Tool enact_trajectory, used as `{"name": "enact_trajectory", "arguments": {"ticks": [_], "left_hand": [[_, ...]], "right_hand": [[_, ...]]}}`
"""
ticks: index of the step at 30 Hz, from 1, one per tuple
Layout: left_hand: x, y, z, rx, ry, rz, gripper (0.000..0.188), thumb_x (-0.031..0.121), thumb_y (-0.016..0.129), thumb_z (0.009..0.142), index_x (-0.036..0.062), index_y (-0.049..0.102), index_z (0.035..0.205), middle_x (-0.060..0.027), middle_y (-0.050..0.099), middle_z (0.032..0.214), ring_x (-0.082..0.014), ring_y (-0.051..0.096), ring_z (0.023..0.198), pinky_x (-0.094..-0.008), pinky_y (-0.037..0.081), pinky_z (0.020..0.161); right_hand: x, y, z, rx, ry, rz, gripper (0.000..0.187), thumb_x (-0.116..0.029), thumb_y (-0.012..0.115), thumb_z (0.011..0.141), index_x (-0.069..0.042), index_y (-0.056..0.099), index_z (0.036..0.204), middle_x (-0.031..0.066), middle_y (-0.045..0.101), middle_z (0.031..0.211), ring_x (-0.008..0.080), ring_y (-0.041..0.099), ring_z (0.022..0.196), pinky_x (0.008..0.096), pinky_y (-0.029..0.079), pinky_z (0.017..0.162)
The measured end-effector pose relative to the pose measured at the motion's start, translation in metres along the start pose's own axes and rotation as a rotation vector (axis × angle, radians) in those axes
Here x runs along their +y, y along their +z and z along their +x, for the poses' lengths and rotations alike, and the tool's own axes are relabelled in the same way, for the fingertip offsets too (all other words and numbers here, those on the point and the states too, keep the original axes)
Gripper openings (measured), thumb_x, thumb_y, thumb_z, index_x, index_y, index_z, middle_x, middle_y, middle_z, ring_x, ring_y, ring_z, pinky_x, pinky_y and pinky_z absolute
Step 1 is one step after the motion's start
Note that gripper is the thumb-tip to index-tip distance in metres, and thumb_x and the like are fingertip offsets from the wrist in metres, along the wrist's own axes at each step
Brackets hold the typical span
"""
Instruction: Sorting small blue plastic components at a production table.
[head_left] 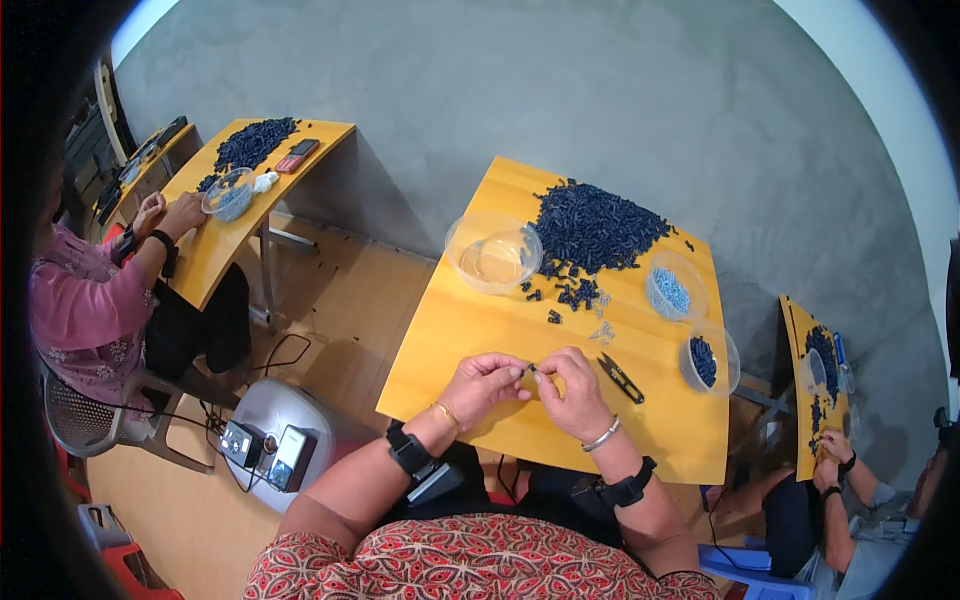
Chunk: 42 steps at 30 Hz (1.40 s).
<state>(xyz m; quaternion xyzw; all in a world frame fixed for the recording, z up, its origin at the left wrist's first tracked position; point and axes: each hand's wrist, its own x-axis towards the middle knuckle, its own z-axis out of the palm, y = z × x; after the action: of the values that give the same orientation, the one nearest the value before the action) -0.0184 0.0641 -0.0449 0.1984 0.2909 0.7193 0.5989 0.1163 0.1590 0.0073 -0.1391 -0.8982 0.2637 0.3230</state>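
Note:
My left hand [488, 388] and my right hand [574, 394] meet above the near part of a yellow table [430, 345]. Between their pinched fingertips is a small dark piece [531, 369], largely covered by the fingers. A pair of black thread snips [621, 379] lies just right of my right hand. Beyond my hands are several loose dark blue pieces [577, 294] and a scatter of tiny pale grey bits [602, 332]. Behind them spreads a large heap of dark blue pieces [598, 228].
A clear plastic bowl [452, 262] stands left of the heap. On the right are a bowl of light blue pieces [672, 292] and a bowl of dark pieces [703, 362]. People work at tables left [240, 222] and right [806, 440]. A grey stool [335, 425] carries devices and cables.

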Motion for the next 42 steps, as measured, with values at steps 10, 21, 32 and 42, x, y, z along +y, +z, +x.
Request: {"name": "enact_trajectory", "arguments": {"ticks": [10,21,32,42], "left_hand": [[0.002,0.001,-0.006,0.023,-0.084,0.083,0.011,0.007,0.053,0.086,-0.0010,0.060,0.091,-0.0047,0.059,0.077,-0.0119,0.055,0.067,-0.0292,0.053,0.069],[-0.025,0.016,0.005,0.469,0.228,0.322,0.010,0.008,0.056,0.084,-0.0012,0.061,0.088,-0.0025,0.060,0.079,-0.0075,0.053,0.068,-0.0206,0.046,0.062],[-0.016,0.007,-0.003,0.225,0.098,0.051,0.012,0.005,0.055,0.084,-0.0002,0.059,0.094,-0.0049,0.060,0.082,-0.0119,0.057,0.073,-0.0240,0.049,0.066],[-0.012,0.007,-0.007,0.137,-0.032,-0.059,0.014,0.006,0.053,0.085,-0.0005,0.058,0.097,-0.0064,0.061,0.090,-0.0143,0.058,0.080,-0.0278,0.050,0.072]], "right_hand": [[-0.022,-0.001,-0.004,-0.054,-0.148,-0.176,0.011,0.000,0.057,0.070,-0.003,0.050,0.078,0.0101,0.049,0.078,0.0291,0.050,0.075,0.0372,0.040,0.066],[-0.015,0.050,-0.009,0.043,0.159,-0.309,0.007,-0.006,0.048,0.080,-0.003,0.044,0.086,0.0188,0.053,0.073,0.0374,0.053,0.068,0.0445,0.043,0.058],[-0.009,0.041,-0.005,0.074,0.222,0.010,0.006,-0.009,0.049,0.082,-0.004,0.047,0.086,0.0146,0.051,0.071,0.0332,0.054,0.068,0.0412,0.043,0.058],[-0.007,0.041,-0.005,0.147,0.231,0.006,0.009,-0.010,0.053,0.079,-0.005,0.047,0.081,0.0143,0.050,0.066,0.0340,0.052,0.062,0.0412,0.043,0.055]]}}
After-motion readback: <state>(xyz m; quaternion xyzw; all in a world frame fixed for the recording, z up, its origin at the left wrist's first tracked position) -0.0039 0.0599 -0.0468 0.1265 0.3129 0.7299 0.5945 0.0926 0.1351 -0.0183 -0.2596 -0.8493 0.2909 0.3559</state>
